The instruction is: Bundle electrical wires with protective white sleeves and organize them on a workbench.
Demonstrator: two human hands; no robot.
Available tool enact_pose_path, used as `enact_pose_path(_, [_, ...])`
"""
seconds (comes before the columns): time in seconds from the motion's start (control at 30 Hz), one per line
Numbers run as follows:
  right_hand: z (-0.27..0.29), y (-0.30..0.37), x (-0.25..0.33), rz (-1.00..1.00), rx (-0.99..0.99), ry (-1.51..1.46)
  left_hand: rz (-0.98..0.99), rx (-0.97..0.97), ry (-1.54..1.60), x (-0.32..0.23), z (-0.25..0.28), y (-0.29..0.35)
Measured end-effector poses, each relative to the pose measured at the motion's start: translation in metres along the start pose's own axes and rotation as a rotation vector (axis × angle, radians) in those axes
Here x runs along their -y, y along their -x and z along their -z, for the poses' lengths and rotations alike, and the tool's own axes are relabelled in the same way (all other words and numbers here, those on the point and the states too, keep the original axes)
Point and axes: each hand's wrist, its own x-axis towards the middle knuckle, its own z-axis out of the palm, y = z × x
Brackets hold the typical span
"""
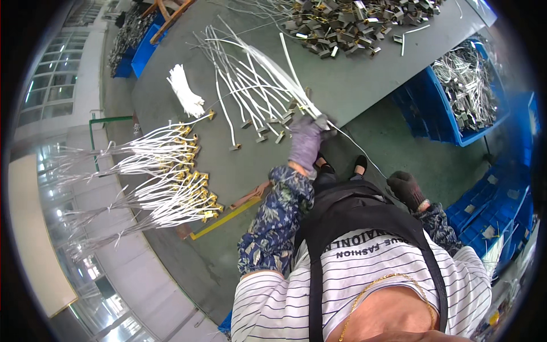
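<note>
Dark capital lettering (364, 248), upside down, on striped white shirt (356, 271)

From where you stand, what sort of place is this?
Probably a factory assembly workshop: white wires and a heap of small grey parts on a large table, plus a blue bin filled with wires.

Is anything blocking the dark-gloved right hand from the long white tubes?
Nothing visible does: between the dark-gloved right hand and the bundle of long white tubes at the purple-gloved left hand, only a thin white wire crosses the gap.
</note>
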Motion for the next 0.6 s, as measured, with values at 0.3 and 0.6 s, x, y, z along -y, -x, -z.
enact_pose_path(0.3, [-0.056,-0.02,0.111,0.263,-0.014,0.22,0.312,-0.472,0.556,-0.007,0.067,-0.029])
enact_pose_path(0.6, [-0.143,-0.071,0.263,0.723,0.034,1.062,0.545,-0.204,-0.112,0.093,0.091,-0.057])
